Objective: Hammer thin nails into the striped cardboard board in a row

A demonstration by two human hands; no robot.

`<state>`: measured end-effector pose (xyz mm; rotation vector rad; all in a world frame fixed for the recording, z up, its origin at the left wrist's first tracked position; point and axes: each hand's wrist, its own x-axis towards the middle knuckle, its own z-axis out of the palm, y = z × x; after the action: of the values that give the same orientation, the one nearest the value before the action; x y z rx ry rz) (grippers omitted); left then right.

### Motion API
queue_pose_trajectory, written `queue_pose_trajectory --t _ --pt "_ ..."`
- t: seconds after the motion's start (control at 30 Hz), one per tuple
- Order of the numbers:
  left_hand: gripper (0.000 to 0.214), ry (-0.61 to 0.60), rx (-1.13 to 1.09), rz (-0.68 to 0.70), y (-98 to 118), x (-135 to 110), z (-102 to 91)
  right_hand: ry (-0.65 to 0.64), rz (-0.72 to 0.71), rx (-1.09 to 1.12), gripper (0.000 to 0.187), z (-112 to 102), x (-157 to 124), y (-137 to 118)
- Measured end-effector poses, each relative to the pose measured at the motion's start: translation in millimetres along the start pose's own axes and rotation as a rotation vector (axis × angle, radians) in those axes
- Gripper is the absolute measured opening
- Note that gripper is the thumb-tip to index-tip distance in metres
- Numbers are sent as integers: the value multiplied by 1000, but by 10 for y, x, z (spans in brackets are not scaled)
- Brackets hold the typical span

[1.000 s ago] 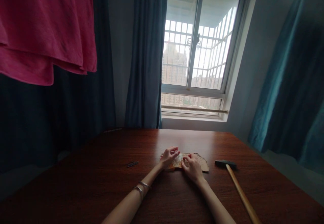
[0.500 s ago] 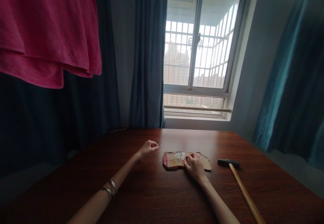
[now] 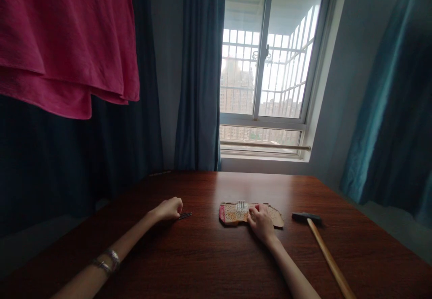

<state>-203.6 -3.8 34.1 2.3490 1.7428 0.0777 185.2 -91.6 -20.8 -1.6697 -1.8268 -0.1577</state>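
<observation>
My left hand [image 3: 171, 208] is low over the tabletop, fingers curled together and pointing down, at the near end of a small bunch of dark nails [image 3: 185, 215]. What its fingertips pinch, if anything, is hidden. To the right lies a flat, jagged-edged piece of cardboard [image 3: 231, 216], dotted with a pattern and pink at its left end. Several thin nails [image 3: 240, 205] stand upright in it near its far edge. My right hand [image 3: 262, 223] presses on the cardboard just right of these nails, its fingers bent and gripping the piece.
A hammer [image 3: 329, 254] with a dark head and long wooden handle lies right of the cardboard on the brown wooden table [image 3: 209, 263]. Behind the table are a barred window [image 3: 259, 65] and blue curtains [image 3: 200, 74]. A pink cloth [image 3: 67, 42] hangs at upper left.
My left hand has moved left and slightly down, away from the cardboard, to the loose nails. My right hand stays on the cardboard.
</observation>
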Motion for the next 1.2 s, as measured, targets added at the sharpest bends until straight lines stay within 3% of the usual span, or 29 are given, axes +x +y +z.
queue_pose_trajectory --t 0.37,0.7,0.97,1.07,1.2 --pt "18 -7 69 24 81 -1 11 -2 -10 -9 23 -7 6 -5" --pt "18 -41 26 0 -72 48 54 -12 8 15 22 -26 13 -21" --pt "10 -18 19 60 -177 112 48 18 17 128 21 -9 14 -10" --pt "9 80 -29 80 -83 122 -76 36 19 205 19 -26 31 10" --pt "16 182 -257 220 272 136 -201 75 8 344 20 -126 33 -38"
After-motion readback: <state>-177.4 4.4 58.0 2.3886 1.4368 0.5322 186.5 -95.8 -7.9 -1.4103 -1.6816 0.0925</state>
